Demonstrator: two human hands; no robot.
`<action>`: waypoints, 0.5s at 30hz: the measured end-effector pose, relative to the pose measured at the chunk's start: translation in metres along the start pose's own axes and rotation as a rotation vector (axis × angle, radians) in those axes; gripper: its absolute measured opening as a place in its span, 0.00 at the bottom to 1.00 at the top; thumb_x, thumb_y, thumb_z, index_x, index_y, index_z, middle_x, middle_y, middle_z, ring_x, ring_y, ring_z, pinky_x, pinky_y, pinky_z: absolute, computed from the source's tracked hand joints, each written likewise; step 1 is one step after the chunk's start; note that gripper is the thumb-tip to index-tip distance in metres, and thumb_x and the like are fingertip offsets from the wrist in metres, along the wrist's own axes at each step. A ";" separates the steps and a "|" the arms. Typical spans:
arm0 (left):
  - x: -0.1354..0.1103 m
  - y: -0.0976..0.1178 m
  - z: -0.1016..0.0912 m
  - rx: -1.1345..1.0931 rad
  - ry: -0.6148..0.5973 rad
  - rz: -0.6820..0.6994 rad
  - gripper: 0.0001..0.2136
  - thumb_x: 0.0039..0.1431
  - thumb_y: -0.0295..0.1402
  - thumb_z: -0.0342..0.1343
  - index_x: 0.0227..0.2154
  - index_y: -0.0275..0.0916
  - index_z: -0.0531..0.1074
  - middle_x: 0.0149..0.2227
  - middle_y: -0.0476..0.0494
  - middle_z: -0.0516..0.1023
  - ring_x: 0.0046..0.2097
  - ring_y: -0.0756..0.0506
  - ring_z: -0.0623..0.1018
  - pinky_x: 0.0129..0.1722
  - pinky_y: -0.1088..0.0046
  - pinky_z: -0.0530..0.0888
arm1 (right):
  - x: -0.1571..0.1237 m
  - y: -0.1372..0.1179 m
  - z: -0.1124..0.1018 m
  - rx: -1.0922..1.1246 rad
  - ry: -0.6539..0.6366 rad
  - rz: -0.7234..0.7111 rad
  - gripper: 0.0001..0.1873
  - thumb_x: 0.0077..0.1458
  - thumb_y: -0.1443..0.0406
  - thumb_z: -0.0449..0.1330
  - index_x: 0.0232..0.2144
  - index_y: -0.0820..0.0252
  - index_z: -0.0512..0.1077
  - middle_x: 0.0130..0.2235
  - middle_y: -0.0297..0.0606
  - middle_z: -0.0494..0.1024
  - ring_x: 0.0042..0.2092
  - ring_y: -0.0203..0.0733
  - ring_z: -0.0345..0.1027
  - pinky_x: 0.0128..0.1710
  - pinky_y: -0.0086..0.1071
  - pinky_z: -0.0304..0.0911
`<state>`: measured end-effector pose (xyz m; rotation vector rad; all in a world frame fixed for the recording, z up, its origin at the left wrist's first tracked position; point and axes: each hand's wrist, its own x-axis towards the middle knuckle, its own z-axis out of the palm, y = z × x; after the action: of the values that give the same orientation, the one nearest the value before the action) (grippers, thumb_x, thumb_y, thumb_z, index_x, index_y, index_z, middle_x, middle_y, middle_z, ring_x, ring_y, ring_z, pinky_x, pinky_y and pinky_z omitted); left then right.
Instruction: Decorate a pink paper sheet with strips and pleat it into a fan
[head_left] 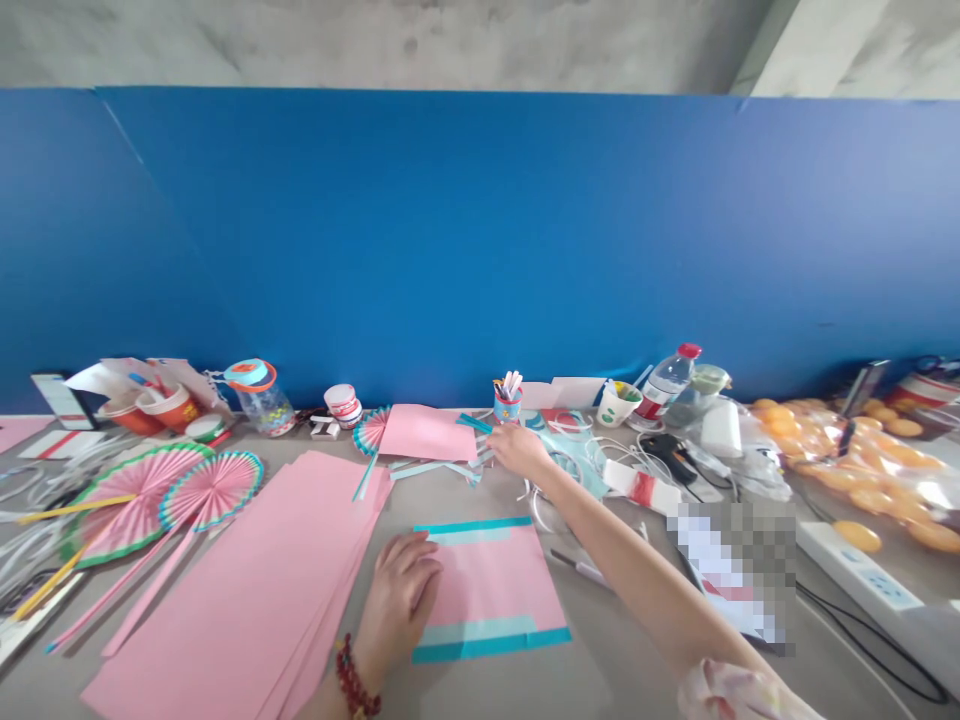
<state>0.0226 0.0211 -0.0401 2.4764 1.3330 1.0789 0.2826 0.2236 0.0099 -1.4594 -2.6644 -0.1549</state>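
Note:
A pink paper sheet [491,575] with blue strips along its far and near edges lies flat in front of me. My left hand [401,595], with a red bead bracelet on the wrist, rests at its left edge, fingers loosely bent and grasping nothing visible. My right hand [517,450] is stretched forward to the back of the table, among blue paper strips [475,423] beside a smaller pink sheet [427,433]. Its fingers are bent together and point down; what they hold, if anything, is hidden.
Large pink sheets [225,590] and pleated paper fans [212,490] lie left. A pen cup [507,405], a paper cup [619,402] and a bottle [667,385] stand along the blue partition [480,240]. A power strip [862,570] and bagged orange balls [862,470] are right.

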 end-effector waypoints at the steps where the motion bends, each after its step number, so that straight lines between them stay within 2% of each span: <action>1: 0.000 0.000 0.000 0.000 0.004 0.002 0.10 0.62 0.23 0.50 0.38 0.41 0.74 0.46 0.42 0.79 0.55 0.40 0.73 0.52 0.54 0.74 | 0.001 -0.003 0.005 -0.016 -0.037 -0.028 0.11 0.55 0.71 0.55 0.34 0.61 0.78 0.39 0.46 0.79 0.46 0.49 0.69 0.45 0.35 0.62; 5: -0.001 0.000 0.001 0.001 0.024 0.003 0.10 0.60 0.23 0.51 0.38 0.42 0.74 0.45 0.42 0.79 0.55 0.40 0.74 0.54 0.53 0.72 | 0.005 -0.006 0.016 -0.073 -0.125 -0.086 0.11 0.52 0.71 0.57 0.36 0.61 0.79 0.40 0.47 0.80 0.48 0.53 0.68 0.47 0.39 0.62; 11: 0.000 -0.003 -0.001 -0.033 0.034 -0.043 0.09 0.61 0.23 0.51 0.36 0.42 0.74 0.45 0.43 0.79 0.54 0.41 0.74 0.52 0.55 0.73 | 0.009 -0.003 0.010 -0.093 -0.194 -0.082 0.10 0.51 0.70 0.58 0.36 0.62 0.77 0.41 0.48 0.80 0.46 0.52 0.70 0.44 0.39 0.63; 15: -0.001 -0.012 -0.002 -0.086 0.050 -0.077 0.09 0.63 0.24 0.51 0.39 0.43 0.74 0.46 0.43 0.78 0.54 0.41 0.74 0.52 0.56 0.73 | 0.009 -0.004 0.009 -0.071 -0.217 -0.047 0.12 0.52 0.70 0.57 0.38 0.60 0.76 0.43 0.47 0.80 0.45 0.50 0.72 0.43 0.38 0.63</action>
<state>0.0132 0.0274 -0.0445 2.3316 1.3537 1.1625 0.2746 0.2301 0.0020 -1.5148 -2.8941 -0.1004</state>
